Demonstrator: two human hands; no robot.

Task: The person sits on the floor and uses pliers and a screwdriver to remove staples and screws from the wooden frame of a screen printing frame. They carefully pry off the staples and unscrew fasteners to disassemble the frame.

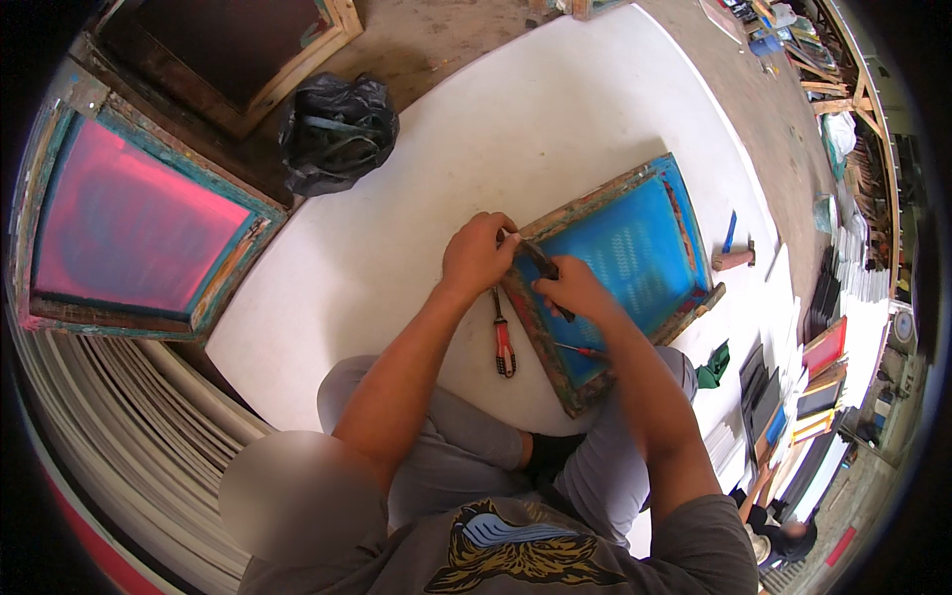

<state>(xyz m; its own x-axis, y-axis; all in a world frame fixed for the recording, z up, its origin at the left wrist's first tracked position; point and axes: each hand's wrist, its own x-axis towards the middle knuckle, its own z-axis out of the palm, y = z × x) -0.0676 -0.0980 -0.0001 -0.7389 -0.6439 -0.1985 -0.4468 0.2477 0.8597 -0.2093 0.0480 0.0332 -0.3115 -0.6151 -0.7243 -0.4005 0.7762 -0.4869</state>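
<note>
A screen-printing frame (635, 243) with a worn wooden border and blue mesh lies on the white board in front of me. Over its near left edge, my left hand (480, 253) is closed at the far end of a dark elongated tool (540, 262). My right hand (577, 288) grips the tool's lower end; its exact kind is hard to make out. A red-handled tool (504, 349) rests on the board beside the frame's left rail. Near my right forearm, a thin red-handled screwdriver (585, 351) lies over the mesh, partly hidden by the arm.
Beyond the frame's right side lie a blue-handled tool (731, 232) and a hammer (734, 260). A black plastic bag (339, 134) sits at the board's far left edge. Another frame with pink mesh (139, 223) leans at left. A green cloth (712, 365) is by my right knee.
</note>
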